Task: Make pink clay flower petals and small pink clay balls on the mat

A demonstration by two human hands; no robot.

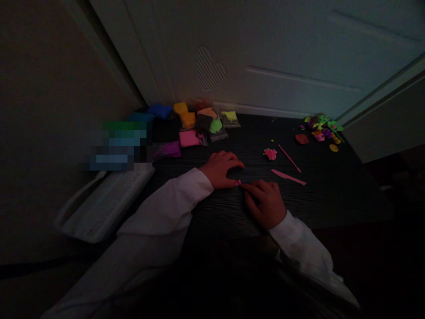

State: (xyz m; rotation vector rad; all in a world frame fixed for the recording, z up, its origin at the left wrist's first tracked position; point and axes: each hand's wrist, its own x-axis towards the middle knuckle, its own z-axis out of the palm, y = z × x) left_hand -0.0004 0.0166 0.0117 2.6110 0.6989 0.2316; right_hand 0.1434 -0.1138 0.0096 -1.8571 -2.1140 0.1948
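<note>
A tiny piece of pink modelling clay (238,182) lies on the dark tabletop between my two hands. My left hand (221,170) is open over the table, its thumb tip at the clay's left side and its index finger stretched out above it. From the right, the index fingertip of my right hand (266,204) reaches the same piece, with the thumb apart below and the other fingers bent. To the right of my hands are a pink clay flower cluster (271,154), a thin pink modelling stick (289,158) and a pink plastic knife (288,177).
Packets of coloured clay, among them pink (190,138), green (215,126) and purple (169,149), line the back left. Small clay figures (322,128) and a reddish lump (302,139) sit at the back right. A white power strip (106,204) lies left; a white panel (282,53) stands behind.
</note>
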